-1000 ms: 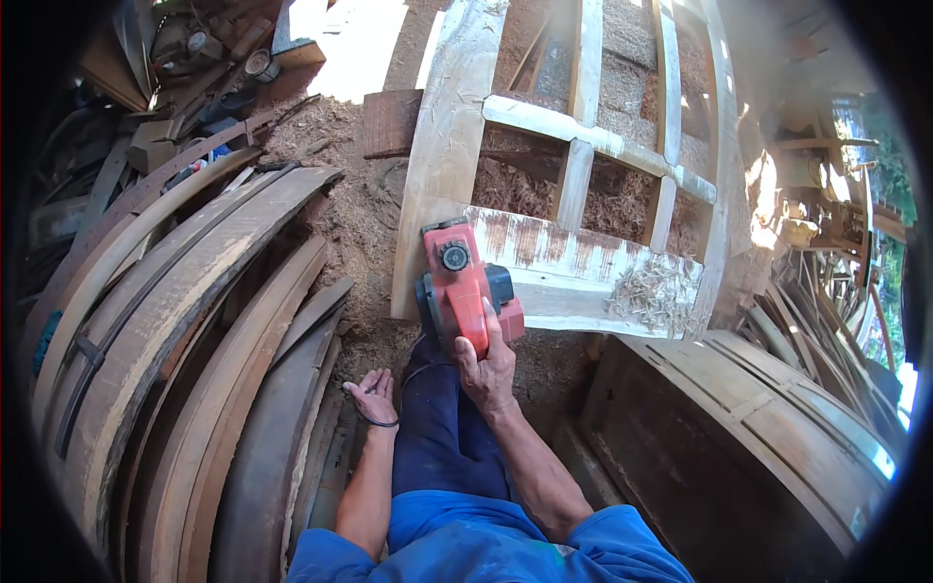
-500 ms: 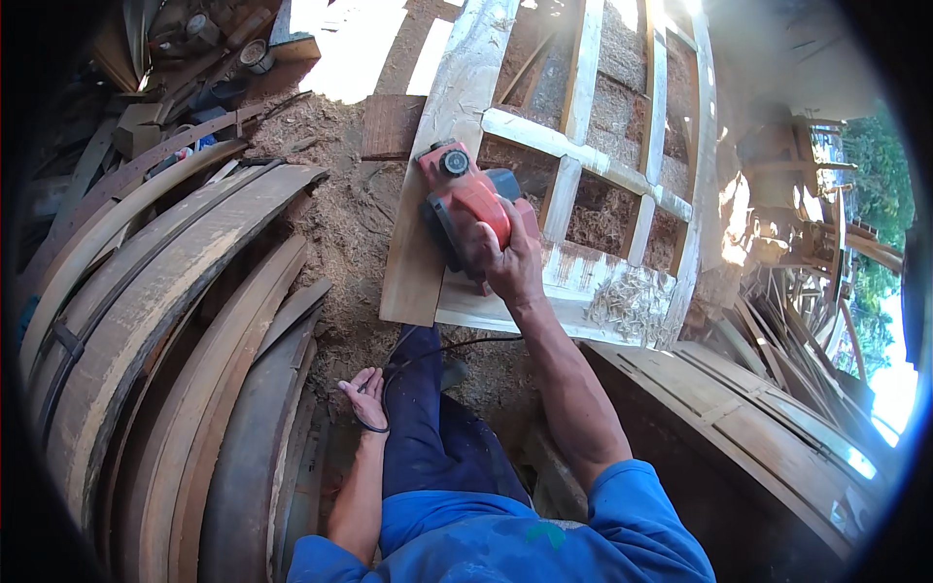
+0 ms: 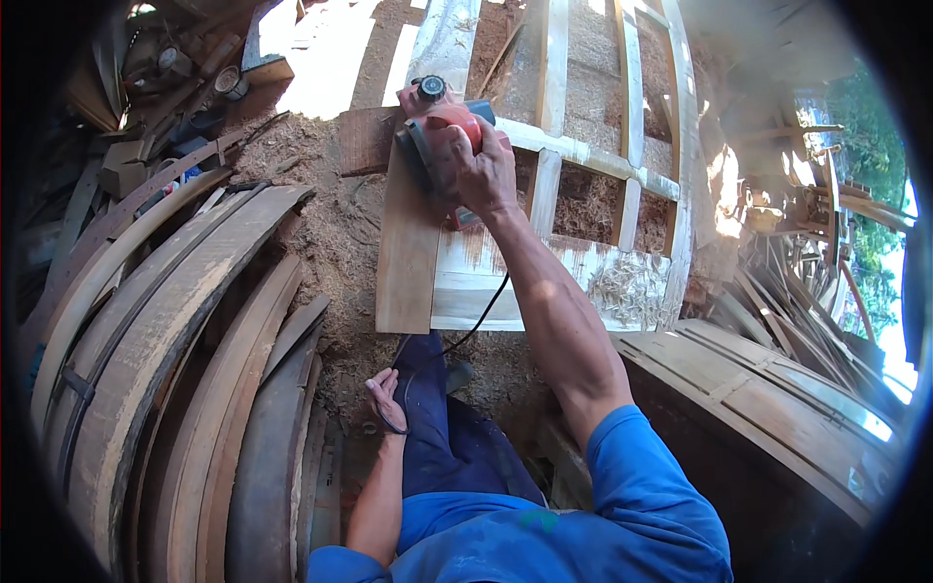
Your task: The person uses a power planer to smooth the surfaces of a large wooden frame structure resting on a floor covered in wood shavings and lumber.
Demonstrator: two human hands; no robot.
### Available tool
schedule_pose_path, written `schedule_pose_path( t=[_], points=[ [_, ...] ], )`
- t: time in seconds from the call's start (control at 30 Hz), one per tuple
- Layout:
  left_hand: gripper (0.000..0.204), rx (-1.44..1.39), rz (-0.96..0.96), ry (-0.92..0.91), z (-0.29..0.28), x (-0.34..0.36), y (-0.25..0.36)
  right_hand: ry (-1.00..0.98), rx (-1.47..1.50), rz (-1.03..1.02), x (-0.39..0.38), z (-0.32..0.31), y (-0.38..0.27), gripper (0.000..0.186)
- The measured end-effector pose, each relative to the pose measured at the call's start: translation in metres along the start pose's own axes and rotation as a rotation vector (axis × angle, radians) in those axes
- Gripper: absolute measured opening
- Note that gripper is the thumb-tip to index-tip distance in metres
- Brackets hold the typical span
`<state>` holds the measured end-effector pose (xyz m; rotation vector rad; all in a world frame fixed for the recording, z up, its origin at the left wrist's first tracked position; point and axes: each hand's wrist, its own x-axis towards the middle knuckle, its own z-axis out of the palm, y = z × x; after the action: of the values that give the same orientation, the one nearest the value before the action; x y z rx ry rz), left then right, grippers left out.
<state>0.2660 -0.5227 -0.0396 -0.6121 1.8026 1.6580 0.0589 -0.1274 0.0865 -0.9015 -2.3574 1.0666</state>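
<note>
A red and dark grey electric planer (image 3: 449, 131) rests on the left board of a wooden frame (image 3: 408, 257). My right hand (image 3: 486, 175) is wrapped round its red handle, arm stretched forward. Bare light wood shows on the board behind the tool. A black power cord (image 3: 483, 313) runs back from the planer, across my trouser leg, to my left wrist. My left hand (image 3: 385, 396) hangs low beside my left leg, fingers stretched out; the cord passes by its palm and wrist, not visibly gripped.
Curved planks (image 3: 209, 282) are stacked along the left. A panelled wooden door (image 3: 758, 398) lies at the lower right. Shavings (image 3: 630, 287) cover part of the frame and the ground. Scrap wood (image 3: 777, 301) is piled at the right.
My right hand has pushed the planer forward along the board, and the arm reaches farther out. The cord trails out behind it. My left hand stays low, turned slightly.
</note>
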Motion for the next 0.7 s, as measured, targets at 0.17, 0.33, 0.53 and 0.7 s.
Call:
schedule_pose_path(
  t=[0.17,0.33,0.53,0.7],
  points=[
    [0.081,-0.018,-0.06,0.086,-0.012,0.009,-0.005,0.02,0.148,0.143,-0.024,-0.006,-0.013,0.062],
    [0.08,-0.015,-0.071,0.147,-0.008,0.017,0.0,-0.071,0.148,0.289,-0.164,-0.029,-0.025,0.07],
    [0.08,0.011,-0.03,0.142,0.003,0.019,-0.003,-0.05,0.186,0.354,-0.28,-0.014,-0.032,0.074],
    [0.079,0.088,-0.013,0.124,0.009,0.018,0.002,-0.047,0.288,0.416,-0.255,0.014,-0.047,0.08]
  ],
)
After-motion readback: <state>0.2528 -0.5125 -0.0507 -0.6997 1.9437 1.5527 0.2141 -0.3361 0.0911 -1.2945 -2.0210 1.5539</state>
